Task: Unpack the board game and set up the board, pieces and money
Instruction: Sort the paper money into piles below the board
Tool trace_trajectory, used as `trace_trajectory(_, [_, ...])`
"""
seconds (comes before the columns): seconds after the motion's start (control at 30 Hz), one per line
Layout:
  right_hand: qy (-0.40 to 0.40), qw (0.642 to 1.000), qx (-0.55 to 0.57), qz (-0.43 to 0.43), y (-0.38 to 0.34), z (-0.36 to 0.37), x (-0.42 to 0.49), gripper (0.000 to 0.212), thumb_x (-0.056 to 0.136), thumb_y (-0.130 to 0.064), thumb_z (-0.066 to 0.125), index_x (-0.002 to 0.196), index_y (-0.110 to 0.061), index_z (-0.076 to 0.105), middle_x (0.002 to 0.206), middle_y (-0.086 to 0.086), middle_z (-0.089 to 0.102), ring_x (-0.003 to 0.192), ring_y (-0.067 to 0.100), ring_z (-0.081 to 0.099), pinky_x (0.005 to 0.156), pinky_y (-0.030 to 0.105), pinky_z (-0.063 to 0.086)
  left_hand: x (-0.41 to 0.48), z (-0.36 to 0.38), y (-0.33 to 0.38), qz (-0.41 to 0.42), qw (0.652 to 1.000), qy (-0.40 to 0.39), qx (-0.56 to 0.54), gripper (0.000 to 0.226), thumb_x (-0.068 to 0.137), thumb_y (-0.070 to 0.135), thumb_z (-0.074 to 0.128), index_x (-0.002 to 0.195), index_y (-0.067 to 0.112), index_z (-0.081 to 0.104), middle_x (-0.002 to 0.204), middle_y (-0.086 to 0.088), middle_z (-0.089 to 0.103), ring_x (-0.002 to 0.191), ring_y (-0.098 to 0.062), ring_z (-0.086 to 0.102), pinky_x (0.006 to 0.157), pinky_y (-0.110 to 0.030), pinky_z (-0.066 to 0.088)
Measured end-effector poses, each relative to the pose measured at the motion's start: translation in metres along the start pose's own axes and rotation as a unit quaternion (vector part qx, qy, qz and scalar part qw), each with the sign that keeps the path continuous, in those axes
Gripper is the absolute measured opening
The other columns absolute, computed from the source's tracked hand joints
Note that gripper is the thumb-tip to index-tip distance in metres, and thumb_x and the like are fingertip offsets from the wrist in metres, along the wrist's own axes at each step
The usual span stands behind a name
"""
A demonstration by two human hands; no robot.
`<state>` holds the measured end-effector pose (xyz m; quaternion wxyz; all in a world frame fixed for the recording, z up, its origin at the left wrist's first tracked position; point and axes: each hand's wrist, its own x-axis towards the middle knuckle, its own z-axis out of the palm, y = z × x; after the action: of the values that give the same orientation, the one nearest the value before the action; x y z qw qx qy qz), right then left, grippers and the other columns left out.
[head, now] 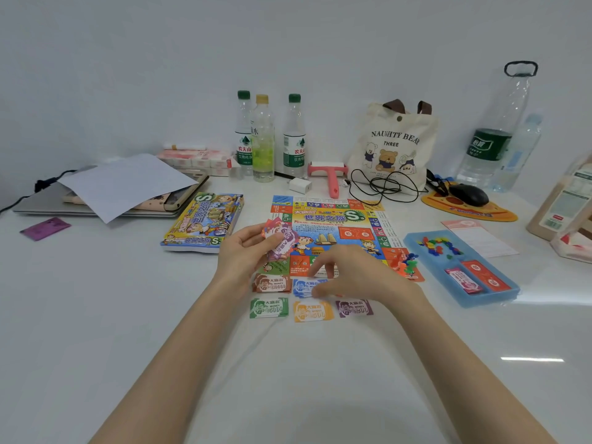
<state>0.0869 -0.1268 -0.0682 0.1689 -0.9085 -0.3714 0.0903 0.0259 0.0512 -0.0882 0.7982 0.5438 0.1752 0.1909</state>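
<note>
The colourful game board (333, 224) lies flat mid-table. My left hand (245, 251) grips a fanned stack of play money (283, 240) over the board's left edge. My right hand (349, 274) hovers fingers down over the blue money pile (304, 287); whether it pinches a note I cannot tell. In front of the board lie sorted piles: brown (272, 282), green (268, 307), orange (313, 311) and purple (354, 308). A blue tray (499, 293) at right holds small coloured pieces (439, 245) and card packs (477, 277). Pawns (408, 262) stand on the board's right corner. The game box (205, 222) sits left.
Three bottles (266, 136), a pink lint roller (330, 176), a white charger, a tote bag (392, 142) and cables line the back. A laptop under white paper (121, 184) lies far left, with a purple packet (45, 228). A mouse on its pad (471, 200) and large bottles stand right.
</note>
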Motion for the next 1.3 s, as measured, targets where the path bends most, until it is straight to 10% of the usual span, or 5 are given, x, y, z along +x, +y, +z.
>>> trace_trajectory(0.37, [0.025, 1.0, 0.01, -0.004, 0.004, 0.007, 0.0, 0.026, 0.08, -0.037, 0.074, 0.103, -0.026, 0.07, 0.083, -0.005, 0.062, 0.068, 0.003, 0.052, 0.065, 0.029, 0.046, 0.001, 0.0, -0.002, -0.002, 1.0, -0.004, 0.011, 0.032, 0.077, 0.002, 0.074, 0.107, 0.005, 0.064, 0.095, -0.009, 0.072, 0.067, -0.01, 0.071, 0.052, -0.018, 0.053])
trace_trajectory(0.6, [0.215, 0.945, 0.247, 0.022, -0.002, 0.007, 0.001, 0.013, 0.084, -0.032, 0.072, 0.094, -0.024, 0.073, 0.083, -0.011, 0.068, 0.06, -0.015, 0.052, 0.061, 0.008, 0.038, -0.001, 0.002, -0.005, -0.017, 0.996, -0.066, 0.064, 0.031, 0.071, 0.005, 0.078, 0.1, 0.009, 0.067, 0.089, -0.008, 0.075, 0.072, -0.021, 0.072, 0.061, -0.029, 0.06])
trace_trajectory(1.3, [0.251, 0.875, 0.41, 0.055, 0.006, 0.01, -0.007, 0.005, 0.086, -0.028, 0.07, 0.083, -0.024, 0.073, 0.08, -0.012, 0.071, 0.073, -0.006, 0.061, 0.066, 0.009, 0.047, -0.005, 0.012, -0.015, -0.029, 0.983, -0.138, 0.117, 0.032, 0.073, 0.004, 0.078, 0.104, 0.007, 0.068, 0.097, -0.013, 0.074, 0.084, -0.025, 0.073, 0.068, -0.032, 0.061])
